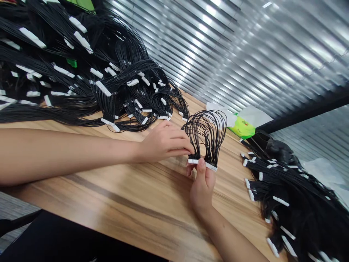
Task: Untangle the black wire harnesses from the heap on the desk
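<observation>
A: Right hand?
B: Right hand [202, 193] pinches the white strip [211, 166] above the wood-grain tabletop [122, 203], thumb across its middle. Slim, rectangular, plastic-looking.
A: Axis?
B: Long axis left-right, right end dipping slightly toward the wearer. Wire side faces away.
A: Left hand?
B: Left hand [167, 142] has fingers bent close together at the strip's left end. Can't tell if gripping.
A: Beyond?
B: Thin black wires [215, 149] arch off the strip. Then tangled left wire heap [117, 91], ribbed shiny wall [245, 47].
</observation>
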Action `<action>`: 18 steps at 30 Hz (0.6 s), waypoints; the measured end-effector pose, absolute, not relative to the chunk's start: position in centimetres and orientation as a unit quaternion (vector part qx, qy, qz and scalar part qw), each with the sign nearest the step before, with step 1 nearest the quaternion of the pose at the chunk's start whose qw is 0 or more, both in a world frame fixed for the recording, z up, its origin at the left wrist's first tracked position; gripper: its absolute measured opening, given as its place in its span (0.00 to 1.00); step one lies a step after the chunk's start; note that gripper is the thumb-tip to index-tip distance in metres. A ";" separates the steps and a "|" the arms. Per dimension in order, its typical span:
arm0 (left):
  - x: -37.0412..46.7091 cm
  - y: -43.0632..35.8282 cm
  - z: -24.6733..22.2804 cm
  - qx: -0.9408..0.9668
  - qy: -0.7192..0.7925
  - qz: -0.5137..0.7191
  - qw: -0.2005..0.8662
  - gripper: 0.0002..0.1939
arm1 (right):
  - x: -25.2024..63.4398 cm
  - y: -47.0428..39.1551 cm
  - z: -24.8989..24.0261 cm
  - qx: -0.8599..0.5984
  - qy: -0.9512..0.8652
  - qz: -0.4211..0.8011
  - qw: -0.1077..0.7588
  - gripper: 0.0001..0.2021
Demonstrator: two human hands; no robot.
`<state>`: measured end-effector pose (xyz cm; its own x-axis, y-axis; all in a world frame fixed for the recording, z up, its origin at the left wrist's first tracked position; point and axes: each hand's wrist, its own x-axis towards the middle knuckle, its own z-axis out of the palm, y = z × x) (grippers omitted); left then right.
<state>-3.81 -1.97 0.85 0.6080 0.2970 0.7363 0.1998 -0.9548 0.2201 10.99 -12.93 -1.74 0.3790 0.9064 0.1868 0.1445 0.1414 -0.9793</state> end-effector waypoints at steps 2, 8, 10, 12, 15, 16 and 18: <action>-3.8 -1.8 0.8 0.901 0.136 0.409 0.052 0.10 | 11.0 -12.8 -1.7 -0.576 -0.452 0.328 0.597 0.20; -4.2 -1.3 1.0 0.906 0.114 0.407 0.031 0.09 | 10.9 -12.6 -1.5 -0.577 -0.456 0.333 0.591 0.21; -4.3 -1.1 1.4 0.919 0.104 0.380 0.023 0.10 | 10.9 -12.6 -1.6 -0.580 -0.459 0.334 0.584 0.21; -4.4 -0.9 2.0 0.939 0.095 0.330 0.028 0.12 | 11.0 -12.7 -1.8 -0.586 -0.461 0.341 0.572 0.22; -4.7 -0.5 3.0 0.960 0.095 0.249 0.088 0.11 | 11.3 -12.6 -2.1 -0.596 -0.476 0.352 0.543 0.22; -4.8 -0.4 3.2 0.962 0.098 0.222 0.124 0.10 | 11.4 -12.5 -2.2 -0.601 -0.490 0.350 0.525 0.22; -4.9 -0.3 3.6 0.959 0.114 0.167 0.197 0.08 | 11.8 -12.2 -2.2 -0.613 -0.534 0.329 0.481 0.23</action>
